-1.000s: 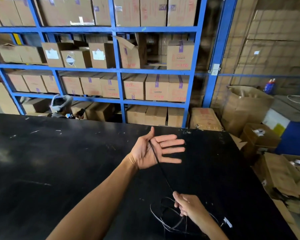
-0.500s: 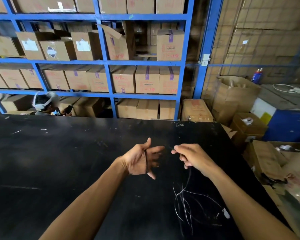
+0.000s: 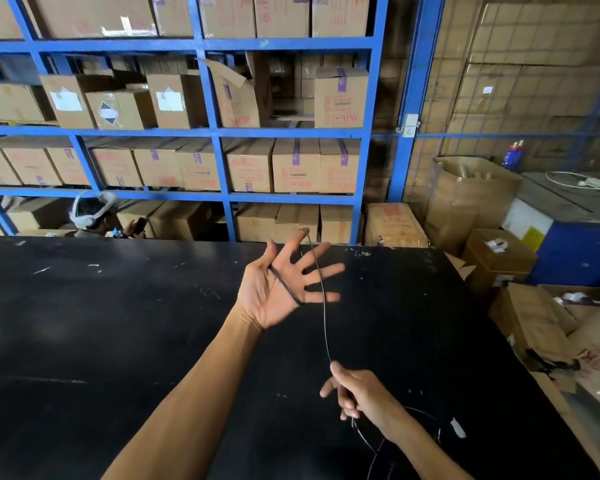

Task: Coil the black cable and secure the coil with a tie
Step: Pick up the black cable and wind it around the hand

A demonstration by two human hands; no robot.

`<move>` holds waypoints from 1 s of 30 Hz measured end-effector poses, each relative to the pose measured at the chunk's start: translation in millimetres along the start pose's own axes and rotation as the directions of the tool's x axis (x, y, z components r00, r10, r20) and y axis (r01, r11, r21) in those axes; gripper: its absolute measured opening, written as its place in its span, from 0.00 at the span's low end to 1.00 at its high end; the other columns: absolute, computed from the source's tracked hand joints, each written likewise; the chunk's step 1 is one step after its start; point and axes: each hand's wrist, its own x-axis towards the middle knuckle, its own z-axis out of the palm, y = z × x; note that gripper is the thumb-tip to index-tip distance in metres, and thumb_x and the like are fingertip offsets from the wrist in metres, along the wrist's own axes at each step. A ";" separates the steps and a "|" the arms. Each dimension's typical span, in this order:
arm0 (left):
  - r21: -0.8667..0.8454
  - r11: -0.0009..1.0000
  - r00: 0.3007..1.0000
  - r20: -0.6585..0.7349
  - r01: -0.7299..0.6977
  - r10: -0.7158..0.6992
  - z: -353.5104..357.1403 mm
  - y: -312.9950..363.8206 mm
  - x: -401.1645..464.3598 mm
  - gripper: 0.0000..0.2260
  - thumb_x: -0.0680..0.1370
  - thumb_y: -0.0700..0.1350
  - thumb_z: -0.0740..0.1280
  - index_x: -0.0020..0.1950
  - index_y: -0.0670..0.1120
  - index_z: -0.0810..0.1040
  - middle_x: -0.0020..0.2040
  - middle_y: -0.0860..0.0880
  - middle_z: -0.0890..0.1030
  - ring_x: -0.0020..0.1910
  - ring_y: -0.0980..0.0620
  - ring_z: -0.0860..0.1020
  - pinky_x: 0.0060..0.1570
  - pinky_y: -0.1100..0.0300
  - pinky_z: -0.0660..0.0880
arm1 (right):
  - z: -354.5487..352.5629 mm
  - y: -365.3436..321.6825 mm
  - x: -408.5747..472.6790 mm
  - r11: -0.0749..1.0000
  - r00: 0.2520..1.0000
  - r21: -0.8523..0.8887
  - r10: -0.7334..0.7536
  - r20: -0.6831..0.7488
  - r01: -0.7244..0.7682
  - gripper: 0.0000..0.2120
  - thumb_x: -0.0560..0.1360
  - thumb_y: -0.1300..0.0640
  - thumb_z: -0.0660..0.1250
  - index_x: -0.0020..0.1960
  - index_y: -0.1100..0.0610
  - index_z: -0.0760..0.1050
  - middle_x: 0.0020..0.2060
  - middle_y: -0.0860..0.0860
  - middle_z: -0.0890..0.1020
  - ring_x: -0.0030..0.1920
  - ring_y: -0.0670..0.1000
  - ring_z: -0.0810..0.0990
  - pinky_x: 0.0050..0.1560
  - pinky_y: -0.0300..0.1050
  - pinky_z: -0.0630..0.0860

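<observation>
My left hand (image 3: 278, 289) is raised over the black table (image 3: 101, 341), palm up and fingers spread. Turns of the thin black cable (image 3: 323, 306) lie across its palm and loop round the fingers. From the index fingertip the cable runs taut down to my right hand (image 3: 357, 393), which pinches it low near the table's front right. Below that hand the loose rest of the cable lies in slack loops on the table. A small white tie (image 3: 458, 428) lies flat just right of those loops.
Blue steel shelving (image 3: 222, 133) full of cardboard boxes stands behind the table. A person (image 3: 94, 216) sits low beyond the table's far edge at left. Open cardboard boxes (image 3: 499, 258) are heaped by the table's right edge.
My right hand has dropped from beside my left hand down to the near right, drawing the cable taut. My left hand has opened and spread its fingers.
</observation>
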 end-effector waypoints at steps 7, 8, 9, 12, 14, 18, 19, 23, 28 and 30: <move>0.262 0.839 0.842 0.138 0.477 -0.521 10.1 -25.8 -36.2 0.30 0.81 0.67 0.43 0.82 0.58 0.52 0.83 0.44 0.51 0.77 0.25 0.47 0.70 0.24 0.45 | -63.4 -76.4 25.1 0.791 0.922 -0.609 -0.183 -0.342 -0.069 0.25 0.65 0.31 0.76 0.32 0.54 0.80 0.27 0.46 0.81 0.32 0.47 0.81 0.34 0.48 0.75; 0.309 0.777 0.804 0.061 0.548 -0.591 6.1 -31.6 -41.2 0.30 0.81 0.68 0.43 0.81 0.58 0.55 0.83 0.45 0.54 0.78 0.26 0.50 0.71 0.25 0.48 | -71.0 -97.3 27.2 0.717 0.928 -0.692 -0.203 -0.313 -0.076 0.21 0.65 0.34 0.78 0.34 0.52 0.81 0.30 0.46 0.83 0.34 0.48 0.83 0.33 0.46 0.76; 0.348 0.714 0.769 -0.036 0.608 -0.638 1.4 -36.4 -45.0 0.30 0.80 0.68 0.44 0.80 0.59 0.58 0.82 0.46 0.57 0.78 0.28 0.52 0.72 0.25 0.49 | -76.3 -118.1 27.8 0.645 0.934 -0.762 -0.228 -0.274 -0.066 0.19 0.64 0.34 0.79 0.35 0.50 0.82 0.31 0.46 0.83 0.34 0.46 0.83 0.32 0.44 0.74; 0.342 0.660 0.743 -0.291 0.669 -0.602 -12.6 -43.5 -52.5 0.28 0.79 0.68 0.48 0.75 0.59 0.68 0.75 0.50 0.65 0.73 0.35 0.64 0.72 0.28 0.53 | -75.6 -164.1 23.7 0.509 0.935 -0.861 -0.299 -0.188 -0.010 0.18 0.63 0.33 0.79 0.34 0.47 0.82 0.32 0.44 0.84 0.37 0.42 0.82 0.33 0.40 0.73; 0.276 0.747 0.778 -0.405 0.605 -0.480 -19.5 -40.3 -53.9 0.29 0.78 0.68 0.50 0.73 0.57 0.72 0.71 0.47 0.64 0.60 0.44 0.70 0.69 0.33 0.57 | -65.4 -173.4 20.0 0.515 0.917 -0.856 -0.365 -0.164 0.051 0.17 0.68 0.35 0.77 0.35 0.48 0.83 0.31 0.44 0.84 0.36 0.42 0.82 0.35 0.42 0.76; 0.144 0.925 0.804 -0.553 0.351 -0.219 -22.6 -19.7 -51.3 0.26 0.80 0.65 0.54 0.71 0.55 0.76 0.81 0.45 0.58 0.77 0.36 0.58 0.71 0.30 0.49 | -34.6 -146.9 7.6 0.674 0.895 -0.704 -0.428 -0.127 0.222 0.11 0.80 0.44 0.68 0.43 0.46 0.85 0.28 0.44 0.81 0.29 0.43 0.79 0.34 0.47 0.77; 0.129 0.952 0.824 -0.541 0.279 -0.168 -21.7 -13.1 -50.1 0.26 0.81 0.65 0.53 0.72 0.55 0.75 0.82 0.43 0.55 0.79 0.33 0.50 0.72 0.27 0.45 | -26.5 -133.5 4.5 0.735 0.903 -0.627 -0.414 -0.114 0.258 0.10 0.81 0.46 0.66 0.47 0.45 0.86 0.26 0.45 0.78 0.27 0.43 0.76 0.31 0.46 0.75; 0.047 0.999 0.921 -0.389 0.014 0.005 -11.0 11.8 -42.9 0.26 0.82 0.63 0.50 0.76 0.54 0.70 0.80 0.39 0.60 0.77 0.26 0.52 0.69 0.21 0.45 | 2.7 -81.9 -8.6 0.940 0.955 -0.210 -0.288 -0.065 0.269 0.12 0.85 0.49 0.62 0.55 0.45 0.86 0.28 0.49 0.69 0.27 0.44 0.69 0.29 0.44 0.73; 0.025 0.999 0.986 -0.161 -0.028 0.032 12.4 19.3 -32.5 0.27 0.83 0.64 0.48 0.79 0.55 0.63 0.81 0.39 0.58 0.74 0.23 0.58 0.65 0.20 0.54 | 28.8 -43.1 -17.6 0.985 0.983 -0.028 -0.169 0.072 0.171 0.18 0.83 0.44 0.60 0.60 0.49 0.85 0.32 0.52 0.73 0.26 0.46 0.68 0.35 0.43 0.77; 0.030 0.998 0.996 -0.063 0.062 -0.060 22.5 15.4 -33.5 0.27 0.83 0.63 0.48 0.80 0.55 0.59 0.82 0.39 0.53 0.76 0.23 0.53 0.67 0.21 0.48 | 28.8 -38.1 -15.7 0.988 0.991 -0.105 -0.110 0.072 0.117 0.21 0.83 0.38 0.58 0.57 0.48 0.86 0.30 0.50 0.73 0.27 0.46 0.70 0.37 0.43 0.78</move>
